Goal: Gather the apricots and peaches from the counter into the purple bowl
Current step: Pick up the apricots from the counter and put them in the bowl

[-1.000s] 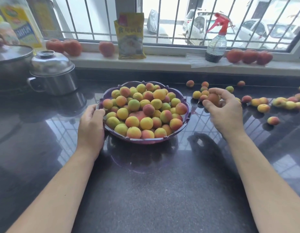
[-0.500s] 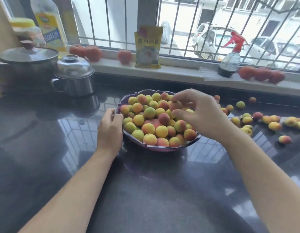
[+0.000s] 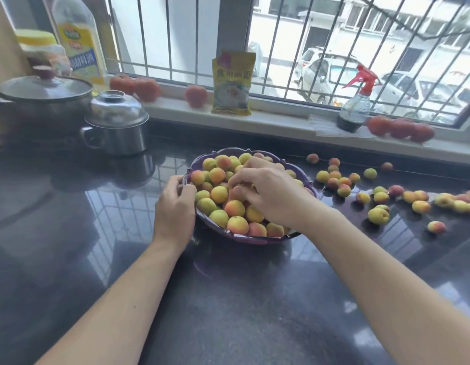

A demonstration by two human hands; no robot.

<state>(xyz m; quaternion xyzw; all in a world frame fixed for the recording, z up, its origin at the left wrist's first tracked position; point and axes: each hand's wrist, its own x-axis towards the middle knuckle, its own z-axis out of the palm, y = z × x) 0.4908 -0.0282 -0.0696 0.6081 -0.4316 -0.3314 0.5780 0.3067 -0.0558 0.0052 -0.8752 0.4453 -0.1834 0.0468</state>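
At the far left I see a lidded pot (image 3: 43,93) on the dark desk (image 3: 228,312), with an oil bottle (image 3: 77,40) behind it and a steel mug with a domed lid (image 3: 117,122) just beside it. On the windowsill (image 3: 281,122) sit red tomatoes (image 3: 135,86), a yellow packet (image 3: 232,83) and a spray bottle (image 3: 356,101).

My left hand (image 3: 174,206) is curled on the left rim of the purple bowl (image 3: 255,239), fingers (image 3: 185,189) closed over the edge, its grip steadying the bowl. The bowl stands mid-desk, heaped with yellow, green and blush fruit (image 3: 219,194).

My right hand (image 3: 270,193) lies palm down over the heap, fingertips (image 3: 239,191) bent into the fruit at the centre. I cannot tell whether that grip holds a piece or has let go; the fingers hide it.

To the right of the bowl, loose apricots and peaches (image 3: 378,216) lie scattered across the desk, some near the bowl, others strung out toward the right edge.
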